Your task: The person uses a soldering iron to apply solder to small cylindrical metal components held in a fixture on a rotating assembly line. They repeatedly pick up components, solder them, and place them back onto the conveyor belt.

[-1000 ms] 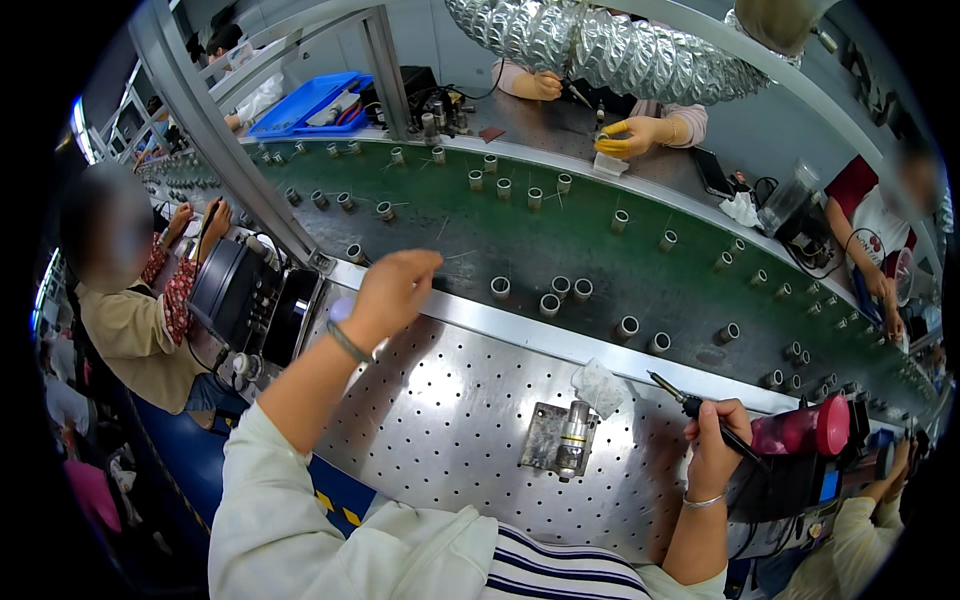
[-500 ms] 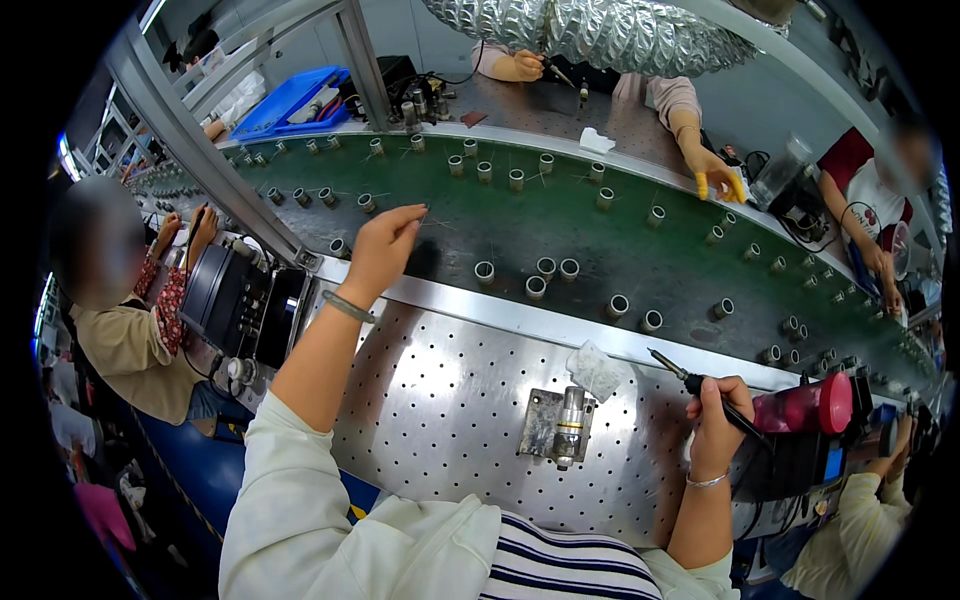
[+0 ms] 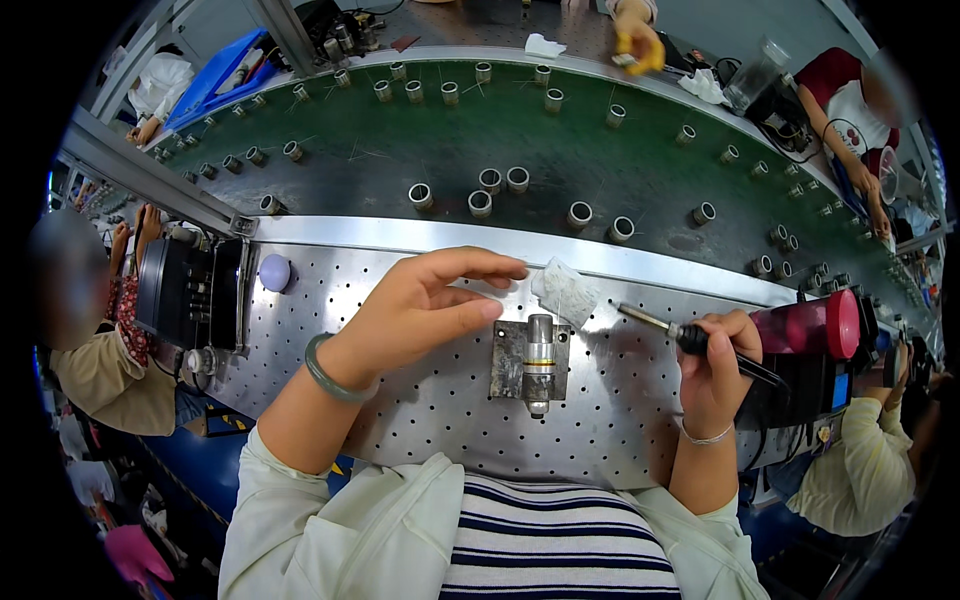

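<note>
My left hand (image 3: 415, 300) hovers over the perforated metal bench top (image 3: 420, 420), thumb and fingers apart with nothing visible between them. Just right of its fingertips lies a metal cylinder (image 3: 539, 350) with a yellow band, resting on a dark, worn plate fixture (image 3: 508, 370). My right hand (image 3: 715, 370) grips a soldering iron (image 3: 690, 338) by its black handle. The iron's tip points left, near a crumpled whitish wipe (image 3: 566, 292) behind the fixture.
A green conveyor belt (image 3: 340, 185) carries several short metal tubes beyond the bench's rail. At the right stands a dark soldering station (image 3: 790, 385) beside a pink-red container (image 3: 815, 325). A lavender round object (image 3: 274, 272) sits far left. Co-workers, one with yellow finger covers (image 3: 640, 50), surround the belt.
My left hand has come back from the belt to beside the cylinder, its fingers now apart. The soldering iron stays in my right hand. The whole view has shifted, tilting downward.
</note>
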`<state>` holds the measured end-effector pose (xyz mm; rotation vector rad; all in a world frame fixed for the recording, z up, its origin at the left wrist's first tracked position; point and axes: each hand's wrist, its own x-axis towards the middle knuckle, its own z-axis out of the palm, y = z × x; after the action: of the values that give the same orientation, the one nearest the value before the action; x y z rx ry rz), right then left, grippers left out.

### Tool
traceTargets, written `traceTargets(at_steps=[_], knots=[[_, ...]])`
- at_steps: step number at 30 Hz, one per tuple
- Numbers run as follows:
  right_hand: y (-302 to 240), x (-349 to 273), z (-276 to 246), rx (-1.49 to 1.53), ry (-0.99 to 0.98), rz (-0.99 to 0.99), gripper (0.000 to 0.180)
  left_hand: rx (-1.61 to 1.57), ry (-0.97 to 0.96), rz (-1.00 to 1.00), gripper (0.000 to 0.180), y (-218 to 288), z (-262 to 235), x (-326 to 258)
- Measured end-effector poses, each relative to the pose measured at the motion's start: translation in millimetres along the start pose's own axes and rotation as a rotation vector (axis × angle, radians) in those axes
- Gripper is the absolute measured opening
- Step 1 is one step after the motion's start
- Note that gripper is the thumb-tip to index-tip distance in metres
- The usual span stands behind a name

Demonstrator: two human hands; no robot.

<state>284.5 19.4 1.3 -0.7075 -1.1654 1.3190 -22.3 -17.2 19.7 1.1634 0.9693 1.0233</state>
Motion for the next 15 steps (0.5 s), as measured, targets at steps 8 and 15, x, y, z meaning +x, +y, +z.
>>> traceTargets(at_steps=[8, 15], knots=[[-9, -12, 13, -0.032, -0.213, -0.017, 0.014, -0.182, -0.259, -0.302, 0.04, 2, 17, 20], [-6, -12, 13, -0.038, -0.255, -0.034, 0.017, -0.343, -0.217, -0.087, 0.033, -22, 17, 22]])
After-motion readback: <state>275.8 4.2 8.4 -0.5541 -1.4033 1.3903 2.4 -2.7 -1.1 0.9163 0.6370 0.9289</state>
